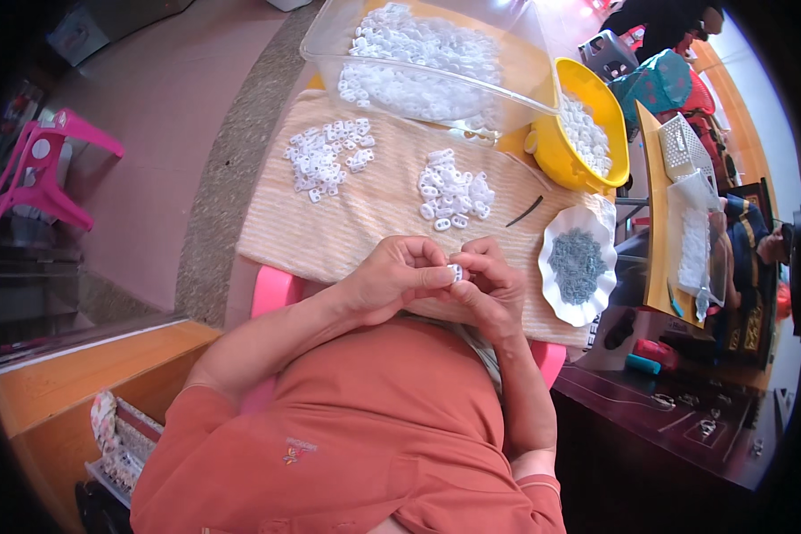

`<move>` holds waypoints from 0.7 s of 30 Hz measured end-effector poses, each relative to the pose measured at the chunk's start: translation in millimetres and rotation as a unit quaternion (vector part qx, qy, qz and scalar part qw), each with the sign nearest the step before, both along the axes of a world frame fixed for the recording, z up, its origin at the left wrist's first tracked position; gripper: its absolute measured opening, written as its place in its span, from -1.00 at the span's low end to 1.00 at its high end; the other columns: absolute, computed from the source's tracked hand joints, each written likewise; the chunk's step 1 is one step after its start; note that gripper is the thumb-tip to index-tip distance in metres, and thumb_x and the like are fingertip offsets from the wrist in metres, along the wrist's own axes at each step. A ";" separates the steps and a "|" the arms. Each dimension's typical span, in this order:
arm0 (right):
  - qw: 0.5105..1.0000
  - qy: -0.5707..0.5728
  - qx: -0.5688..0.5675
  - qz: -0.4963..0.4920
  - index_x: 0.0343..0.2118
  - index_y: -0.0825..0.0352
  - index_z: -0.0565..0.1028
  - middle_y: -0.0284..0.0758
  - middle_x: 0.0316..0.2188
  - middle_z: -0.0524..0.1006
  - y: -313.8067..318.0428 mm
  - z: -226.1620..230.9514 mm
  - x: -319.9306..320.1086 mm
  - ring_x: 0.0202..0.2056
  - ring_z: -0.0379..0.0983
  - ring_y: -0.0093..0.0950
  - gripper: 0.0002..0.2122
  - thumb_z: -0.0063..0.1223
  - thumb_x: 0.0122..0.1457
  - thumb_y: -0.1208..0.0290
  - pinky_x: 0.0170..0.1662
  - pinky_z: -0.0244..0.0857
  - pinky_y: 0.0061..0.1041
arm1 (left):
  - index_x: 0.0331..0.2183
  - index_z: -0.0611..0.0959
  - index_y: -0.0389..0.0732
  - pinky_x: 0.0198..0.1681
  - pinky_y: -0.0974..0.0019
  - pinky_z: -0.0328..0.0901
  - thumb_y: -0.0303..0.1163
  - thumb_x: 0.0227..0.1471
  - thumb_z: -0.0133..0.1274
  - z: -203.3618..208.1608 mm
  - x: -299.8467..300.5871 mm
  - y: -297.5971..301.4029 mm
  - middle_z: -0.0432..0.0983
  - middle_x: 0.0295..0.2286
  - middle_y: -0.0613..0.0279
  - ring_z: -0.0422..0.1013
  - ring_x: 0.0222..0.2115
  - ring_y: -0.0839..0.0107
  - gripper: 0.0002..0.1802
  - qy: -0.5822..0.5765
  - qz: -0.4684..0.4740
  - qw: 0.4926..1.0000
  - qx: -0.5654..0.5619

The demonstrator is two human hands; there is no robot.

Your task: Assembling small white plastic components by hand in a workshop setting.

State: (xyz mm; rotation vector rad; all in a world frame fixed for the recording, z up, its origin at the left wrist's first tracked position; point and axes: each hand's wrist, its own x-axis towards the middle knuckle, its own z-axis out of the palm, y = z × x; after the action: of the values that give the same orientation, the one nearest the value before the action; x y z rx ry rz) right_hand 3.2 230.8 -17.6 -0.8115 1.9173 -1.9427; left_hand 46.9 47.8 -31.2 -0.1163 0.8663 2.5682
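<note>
Close in front of my body, my left hand [399, 278] and my right hand [492, 287] meet, fingertips pinched together. Between them is a small white plastic piece [455, 272] with dark holes, gripped from both sides. Just beyond my hands, on a striped beige cloth [365, 209], lies a loose pile of similar white pieces [455, 189]. Another pile of white pieces [320, 158] sits farther left. To the right of my right hand stands a white wavy-rimmed dish [554, 298] with many small grey-blue parts [578, 265]; their exact kind is too small to tell.
A clear plastic bin [534, 84] full of white pieces stands at the far side. Beside it is a yellow basin [556, 165] with more pieces. A thin dark strip [525, 211] lies on the cloth. A pink stool [49, 178] stands on the floor at left.
</note>
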 end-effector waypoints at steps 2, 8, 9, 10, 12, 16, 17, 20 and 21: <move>1.000 0.023 0.009 0.005 -0.15 0.40 0.55 -0.34 -0.26 0.36 -0.5 3.4 1.3 -0.27 0.32 -0.61 -0.71 0.25 0.02 0.56 -0.22 0.24 -0.67 | -0.39 0.57 -0.22 -0.31 0.50 0.38 -0.48 0.06 0.14 -1.3 1.3 0.1 0.56 -0.43 0.28 0.47 -0.41 0.57 -0.94 0.010 0.009 1.000 -0.008; 0.995 -0.082 0.040 0.031 -0.22 0.44 0.54 -0.34 -0.23 0.34 7.6 9.0 -2.2 -0.25 0.33 -0.61 -0.79 0.19 0.03 0.66 -0.21 0.27 -0.65 | -0.38 0.57 -0.24 -0.29 0.49 0.39 -0.51 0.06 0.12 0.1 5.5 3.1 0.57 -0.39 0.24 0.48 -0.38 0.56 -0.95 -0.005 -0.006 1.000 0.018; 0.996 -0.078 0.042 0.029 -0.22 0.44 0.54 -0.34 -0.23 0.34 11.4 8.1 -4.6 -0.25 0.33 -0.61 -0.79 0.19 0.03 0.66 -0.21 0.27 -0.65 | -0.37 0.57 -0.24 -0.28 0.48 0.40 -0.51 0.06 0.12 3.1 5.0 4.1 0.57 -0.39 0.24 0.48 -0.37 0.55 -0.94 -0.009 -0.010 1.000 0.020; 0.995 -0.074 0.059 0.034 -0.25 0.44 0.54 -0.34 -0.23 0.35 15.2 6.9 -7.0 -0.25 0.34 -0.61 -0.81 0.18 0.03 0.68 -0.20 0.28 -0.65 | -0.36 0.57 -0.25 -0.26 0.48 0.41 -0.51 0.06 0.13 5.0 4.0 4.7 0.57 -0.38 0.23 0.49 -0.36 0.54 -0.93 -0.014 -0.013 1.000 0.023; 0.994 -0.068 0.077 0.037 -0.27 0.44 0.53 -0.33 -0.24 0.35 18.0 8.7 -10.0 -0.24 0.34 -0.61 -0.83 0.17 0.03 0.70 -0.20 0.28 -0.65 | -0.34 0.57 -0.25 -0.25 0.47 0.41 -0.50 0.06 0.13 4.5 2.2 4.2 0.57 -0.36 0.22 0.48 -0.35 0.55 -0.92 -0.010 -0.018 1.000 0.021; 0.976 0.137 0.164 -0.030 -0.31 0.44 0.52 -0.36 -0.35 0.45 15.5 37.3 -14.9 -0.30 0.40 -0.64 -0.84 0.14 0.03 0.74 -0.25 0.31 -0.66 | -0.31 0.56 -0.25 -0.21 0.45 0.43 -0.47 0.05 0.15 8.1 1.2 2.6 0.55 -0.24 0.15 0.48 -0.33 0.55 -0.87 -0.037 -0.001 0.999 -0.016; 0.971 0.146 0.167 -0.086 -0.31 0.43 0.51 -0.41 -0.40 0.48 21.9 32.0 -19.9 -0.37 0.42 -0.66 -0.85 0.15 0.04 0.72 -0.29 0.32 -0.69 | -0.31 0.56 -0.25 -0.21 0.45 0.43 -0.47 0.05 0.15 8.5 1.3 1.6 0.55 -0.24 0.15 0.48 -0.33 0.55 -0.87 -0.036 -0.001 0.999 -0.015; 0.941 0.131 0.192 -0.245 -0.28 0.44 0.51 -0.45 -0.45 0.49 36.9 50.5 -49.4 -0.41 0.41 -0.69 -0.89 0.13 0.10 0.66 -0.33 0.31 -0.72 | -0.30 0.56 -0.25 -0.20 0.41 0.45 -0.50 0.06 0.12 10.3 2.3 -0.5 0.49 -0.15 0.04 0.49 -0.31 0.50 -0.88 -0.025 0.007 0.998 -0.049; 0.840 0.403 0.276 -0.235 -0.28 0.45 0.52 -0.44 -0.46 0.50 41.3 63.2 -59.6 -0.43 0.40 -0.69 -0.88 0.14 0.11 0.64 -0.34 0.29 -0.73 | -0.30 0.56 -0.25 -0.20 0.41 0.45 -0.50 0.06 0.12 9.8 2.5 -0.6 0.49 -0.15 0.03 0.49 -0.31 0.51 -0.88 -0.015 0.009 0.998 -0.053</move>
State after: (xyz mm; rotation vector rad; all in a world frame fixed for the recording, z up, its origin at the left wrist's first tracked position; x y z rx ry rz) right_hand -56.5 272.2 45.7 -1.1540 3.2173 -1.1226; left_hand 49.5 47.2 -21.4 -0.1945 0.9954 2.5301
